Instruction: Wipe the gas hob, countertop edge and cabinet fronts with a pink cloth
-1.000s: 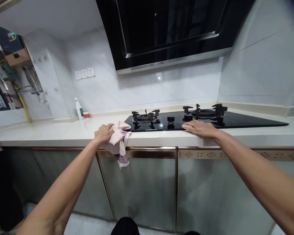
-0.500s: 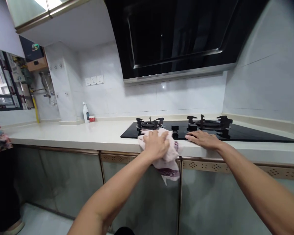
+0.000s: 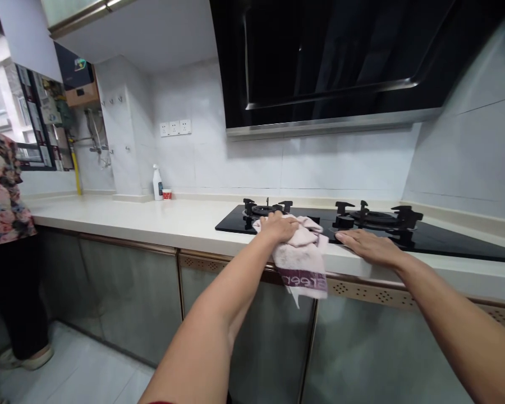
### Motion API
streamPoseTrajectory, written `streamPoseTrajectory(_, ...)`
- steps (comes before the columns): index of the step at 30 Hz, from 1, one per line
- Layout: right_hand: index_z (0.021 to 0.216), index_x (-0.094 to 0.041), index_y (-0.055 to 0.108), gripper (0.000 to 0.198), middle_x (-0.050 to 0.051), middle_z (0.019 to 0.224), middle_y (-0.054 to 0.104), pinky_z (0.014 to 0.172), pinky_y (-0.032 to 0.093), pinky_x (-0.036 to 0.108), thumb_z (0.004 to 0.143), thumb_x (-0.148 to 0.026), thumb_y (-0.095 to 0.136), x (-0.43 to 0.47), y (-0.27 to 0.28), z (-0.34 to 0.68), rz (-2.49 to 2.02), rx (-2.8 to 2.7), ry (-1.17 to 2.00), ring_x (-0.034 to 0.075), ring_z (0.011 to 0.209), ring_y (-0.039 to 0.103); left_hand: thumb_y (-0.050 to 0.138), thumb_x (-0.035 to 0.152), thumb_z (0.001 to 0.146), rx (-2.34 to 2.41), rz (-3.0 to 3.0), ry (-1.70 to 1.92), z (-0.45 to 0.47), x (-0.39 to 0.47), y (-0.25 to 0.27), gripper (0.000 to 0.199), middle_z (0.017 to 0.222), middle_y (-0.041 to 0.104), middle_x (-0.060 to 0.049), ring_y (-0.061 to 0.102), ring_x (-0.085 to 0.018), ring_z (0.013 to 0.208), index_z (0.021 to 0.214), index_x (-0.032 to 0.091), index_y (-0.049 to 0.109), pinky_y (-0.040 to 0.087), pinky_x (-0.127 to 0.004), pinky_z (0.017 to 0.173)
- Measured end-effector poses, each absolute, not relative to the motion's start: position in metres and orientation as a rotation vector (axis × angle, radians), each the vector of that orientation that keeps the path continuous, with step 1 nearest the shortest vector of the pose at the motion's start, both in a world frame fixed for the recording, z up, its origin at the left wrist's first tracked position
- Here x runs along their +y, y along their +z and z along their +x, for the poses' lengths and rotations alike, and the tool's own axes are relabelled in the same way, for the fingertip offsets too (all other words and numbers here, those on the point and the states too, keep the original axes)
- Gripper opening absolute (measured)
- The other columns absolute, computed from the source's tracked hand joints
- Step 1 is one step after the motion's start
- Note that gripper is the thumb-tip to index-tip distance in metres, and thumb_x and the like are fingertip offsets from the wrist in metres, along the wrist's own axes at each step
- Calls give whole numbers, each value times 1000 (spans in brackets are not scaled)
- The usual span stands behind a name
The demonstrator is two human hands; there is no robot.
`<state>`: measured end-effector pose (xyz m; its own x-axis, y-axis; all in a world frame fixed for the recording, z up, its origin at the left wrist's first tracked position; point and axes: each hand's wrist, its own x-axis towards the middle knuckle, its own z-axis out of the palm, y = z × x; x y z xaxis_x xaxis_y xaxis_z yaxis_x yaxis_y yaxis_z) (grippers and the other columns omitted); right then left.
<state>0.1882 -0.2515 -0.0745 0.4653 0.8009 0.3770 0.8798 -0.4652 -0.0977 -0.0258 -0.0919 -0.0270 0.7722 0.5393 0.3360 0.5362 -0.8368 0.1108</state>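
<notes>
My left hand point(image 3: 280, 226) presses on a pale pink towel point(image 3: 299, 255), its fingers curled over the cloth at the front of the black glass hob point(image 3: 454, 240). Part of the towel hangs over the counter's front edge, showing a purple band with pale lettering. The fingertips and the cloth beneath them are partly hidden. To the right, my right hand point(image 3: 371, 246) lies flat with nothing in it, touching the hob's front edge beside a control knob point(image 3: 344, 222). Behind the hands stand the left burner point(image 3: 266, 210) and the right burner point(image 3: 374, 217).
A black range hood point(image 3: 320, 62) overhangs the hob. On the white counter point(image 3: 122, 216) at the back left stand a white spray bottle point(image 3: 157, 184) and a small red cup point(image 3: 166, 194). Another person point(image 3: 6, 196) in a floral top stands at far left.
My left hand has pushed the towel forward on the hob, and the lettered band now hangs spread out. My right hand stays at the hob's edge. The view has turned slightly left.
</notes>
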Motion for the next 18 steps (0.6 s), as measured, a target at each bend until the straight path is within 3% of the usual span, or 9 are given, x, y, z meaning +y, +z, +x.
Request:
streamPoseTrajectory(6, 144, -32, 54, 69, 4, 156, 45, 115, 33, 60, 96, -62, 14, -260, -65, 168, -2512, -1390, -277, 33, 145, 39, 27, 56, 96, 1191, 2835, 543, -74, -30, -21, 52, 147, 46, -8, 39, -33, 140, 140, 46, 53, 28, -61, 111)
streamPoseTrajectory(12, 139, -34, 59, 69, 3, 152, 50, 113, 35, 61, 94, -65, 18, -257, -66, 169, -2475, -1406, -299, 35, 142, 42, 23, 57, 96, 1553, 2678, 559, -162, 18, -18, 54, 145, 49, -10, 44, -36, 135, 140, 47, 52, 32, -65, 106)
streamPoseTrajectory(18, 137, -36, 61, 74, 4, 150, 52, 111, 34, 66, 89, -75, 21, -249, -71, 178, -2420, -1379, -293, 38, 139, 45, 23, 59, 96, 1653, 2725, 630, -202, 6, -31, 53, 139, 52, -10, 44, -33, 133, 138, 45, 54, 34, -60, 106)
